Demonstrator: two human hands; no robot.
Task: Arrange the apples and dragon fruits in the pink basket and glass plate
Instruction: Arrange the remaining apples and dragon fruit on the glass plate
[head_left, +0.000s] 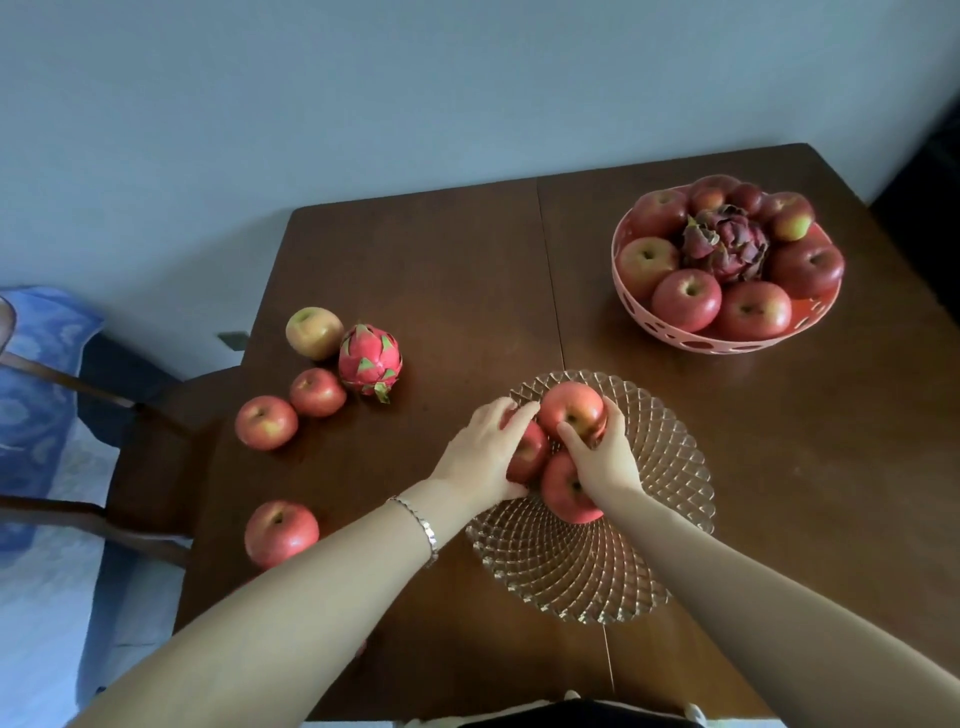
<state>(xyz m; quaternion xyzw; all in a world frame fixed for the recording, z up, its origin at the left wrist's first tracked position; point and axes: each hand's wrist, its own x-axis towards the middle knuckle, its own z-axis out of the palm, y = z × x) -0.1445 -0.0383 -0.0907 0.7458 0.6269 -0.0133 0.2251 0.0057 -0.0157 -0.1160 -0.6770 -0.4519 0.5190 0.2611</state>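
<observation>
A patterned glass plate (670, 525) lies at the table's middle with three red apples on its far left part. My left hand (485, 452) grips the left apple (530, 451). My right hand (605, 452) holds the far apple (569, 408) and rests over the near apple (566, 491). The pink basket (675, 332) at the far right holds several apples around a dark dragon fruit (727, 247). At the left, on the table, stand a bright pink dragon fruit (370, 359) and several loose apples (266, 422).
The brown wooden table (441, 270) has a seam running down its middle. A dark wooden chair (145, 457) stands off the left edge, beside a blue patterned cloth (36, 395). A pale wall lies behind.
</observation>
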